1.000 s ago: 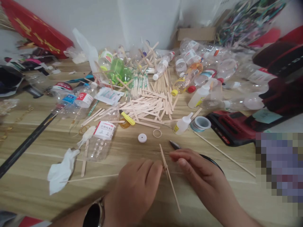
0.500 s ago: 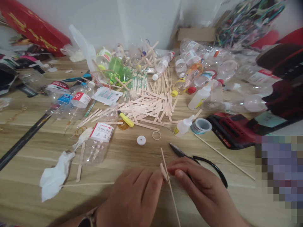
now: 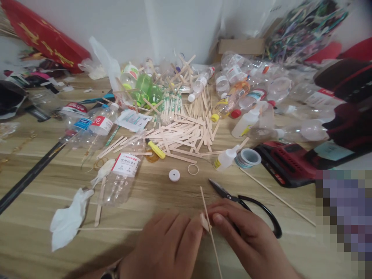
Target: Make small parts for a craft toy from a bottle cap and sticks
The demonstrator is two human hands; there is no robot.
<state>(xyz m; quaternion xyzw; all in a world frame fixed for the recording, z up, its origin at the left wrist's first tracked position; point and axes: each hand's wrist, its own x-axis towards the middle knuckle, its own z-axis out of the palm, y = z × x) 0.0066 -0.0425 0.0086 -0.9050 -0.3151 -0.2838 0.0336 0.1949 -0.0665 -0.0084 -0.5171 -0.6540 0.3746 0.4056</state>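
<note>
Near the front of the table, my left hand (image 3: 173,244) is closed on a short flat piece of wood (image 3: 205,222), with most of its grip hidden behind the knuckles. A thin bamboo stick (image 3: 213,246) runs across that piece, its far end pointing up and away. My right hand (image 3: 245,232) is beside the crossing, thumb and forefinger pressed together; what they pinch, if anything, is too small to tell. Black-handled scissors (image 3: 225,193) lie just beyond and partly under my right hand.
A white cap (image 3: 174,175), a rubber band (image 3: 193,169), a glue bottle (image 3: 225,158) and a yellow cutter (image 3: 156,149) lie ahead. Heaped craft sticks (image 3: 183,133) lie behind them. A cut plastic bottle (image 3: 124,174) stands left; a red-black power tool (image 3: 285,164) is at right.
My right thumb and forefinger have drawn closer together beside the stick. The whole view has shifted slightly; my left hand keeps its grip.
</note>
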